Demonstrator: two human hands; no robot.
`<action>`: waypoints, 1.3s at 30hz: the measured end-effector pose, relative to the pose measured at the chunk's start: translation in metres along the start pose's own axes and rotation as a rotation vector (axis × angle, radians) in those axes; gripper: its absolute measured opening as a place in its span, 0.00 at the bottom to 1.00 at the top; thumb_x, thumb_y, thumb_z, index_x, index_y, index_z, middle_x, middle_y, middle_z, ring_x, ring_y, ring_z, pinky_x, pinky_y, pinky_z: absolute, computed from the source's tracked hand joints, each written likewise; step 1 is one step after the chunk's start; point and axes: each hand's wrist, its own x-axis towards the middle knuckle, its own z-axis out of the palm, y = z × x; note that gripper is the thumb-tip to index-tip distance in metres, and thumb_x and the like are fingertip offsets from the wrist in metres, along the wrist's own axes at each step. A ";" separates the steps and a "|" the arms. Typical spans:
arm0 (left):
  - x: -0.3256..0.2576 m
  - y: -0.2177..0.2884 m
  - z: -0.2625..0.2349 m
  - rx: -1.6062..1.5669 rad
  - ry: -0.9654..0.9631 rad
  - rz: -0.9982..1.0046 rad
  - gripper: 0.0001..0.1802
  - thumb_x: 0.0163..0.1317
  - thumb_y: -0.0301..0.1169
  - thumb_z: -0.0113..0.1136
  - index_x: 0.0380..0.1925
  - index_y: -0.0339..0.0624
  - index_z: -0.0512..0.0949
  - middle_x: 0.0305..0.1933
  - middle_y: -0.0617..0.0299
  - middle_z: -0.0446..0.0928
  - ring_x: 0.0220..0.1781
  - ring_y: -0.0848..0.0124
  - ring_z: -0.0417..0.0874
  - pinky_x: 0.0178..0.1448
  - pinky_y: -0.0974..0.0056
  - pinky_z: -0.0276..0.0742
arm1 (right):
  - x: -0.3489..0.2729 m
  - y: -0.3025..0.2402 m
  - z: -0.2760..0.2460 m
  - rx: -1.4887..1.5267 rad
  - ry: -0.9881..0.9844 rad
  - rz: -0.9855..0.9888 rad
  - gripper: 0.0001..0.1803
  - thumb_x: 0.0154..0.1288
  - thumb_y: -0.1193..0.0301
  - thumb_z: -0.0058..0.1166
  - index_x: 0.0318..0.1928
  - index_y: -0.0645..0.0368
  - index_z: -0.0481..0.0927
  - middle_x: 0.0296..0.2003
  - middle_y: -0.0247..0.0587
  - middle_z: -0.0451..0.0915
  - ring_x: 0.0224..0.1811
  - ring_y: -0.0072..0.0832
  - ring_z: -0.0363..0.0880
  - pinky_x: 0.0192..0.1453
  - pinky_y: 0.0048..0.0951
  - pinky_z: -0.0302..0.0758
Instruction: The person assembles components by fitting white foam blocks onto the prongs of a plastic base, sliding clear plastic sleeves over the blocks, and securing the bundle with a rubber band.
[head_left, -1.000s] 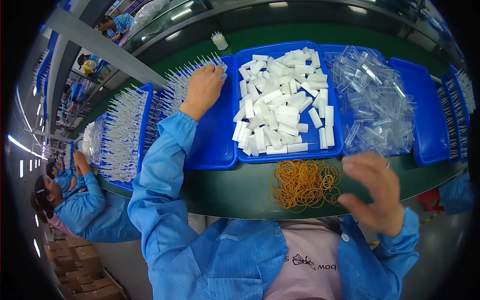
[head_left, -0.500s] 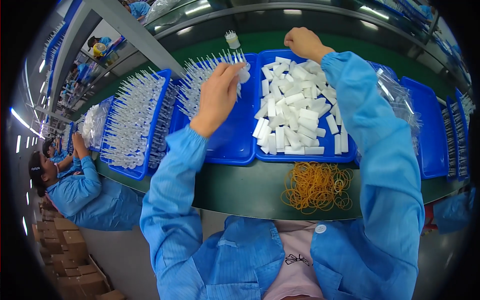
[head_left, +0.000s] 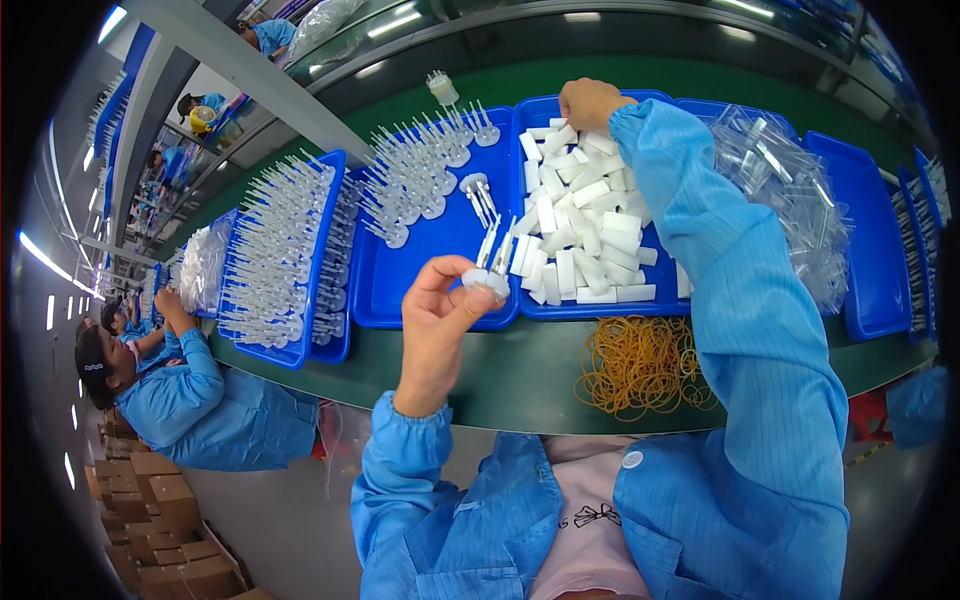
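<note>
The left hand (head_left: 438,312) pinched 1 pronged disc (head_left: 484,284) by its rim; a light, upright hold likely suited it. White blocks (head_left: 620,240) lay by the right hand (head_left: 590,104), its grip hidden.

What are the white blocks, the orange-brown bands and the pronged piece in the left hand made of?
White blocks: probably foam, judging by their matte, even faces.
Orange-brown bands: likely rubber, thin loops tangled in a heap.
Pronged piece in the left hand: its pale, cloudy disc looks like plastic; the prongs' material is unclear.
</note>
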 end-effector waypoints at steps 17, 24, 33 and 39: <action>-0.051 -0.027 0.039 -0.207 -0.200 0.049 0.11 0.53 0.21 0.64 0.33 0.37 0.72 0.38 0.59 0.69 0.39 0.65 0.81 0.46 0.63 0.80 | -0.296 -0.015 -0.047 1.281 0.249 -0.294 0.12 0.57 0.76 0.56 0.42 0.61 0.74 0.34 0.38 0.71 0.25 0.16 0.72 0.28 0.15 0.69; -0.057 -0.031 0.061 -0.325 -0.380 -0.111 0.10 0.55 0.25 0.65 0.35 0.35 0.74 0.40 0.57 0.68 0.39 0.69 0.80 0.46 0.65 0.79 | -0.349 -0.012 0.008 1.829 0.313 -0.128 0.13 0.70 0.66 0.45 0.44 0.65 0.73 0.34 0.39 0.75 0.28 0.16 0.71 0.31 0.18 0.69; -0.059 -0.035 0.075 -0.311 -0.415 -0.208 0.09 0.58 0.25 0.61 0.36 0.34 0.74 0.41 0.57 0.68 0.40 0.73 0.77 0.45 0.69 0.75 | -0.334 -0.006 0.020 1.756 0.291 0.006 0.16 0.68 0.68 0.48 0.52 0.63 0.69 0.33 0.34 0.73 0.29 0.15 0.69 0.34 0.17 0.67; -0.049 -0.034 0.073 -0.362 -0.447 -0.288 0.09 0.58 0.25 0.61 0.37 0.34 0.74 0.42 0.58 0.67 0.41 0.74 0.75 0.47 0.70 0.73 | -0.331 -0.003 0.020 1.758 0.307 0.028 0.16 0.65 0.72 0.50 0.52 0.64 0.69 0.36 0.33 0.74 0.33 0.15 0.69 0.36 0.17 0.68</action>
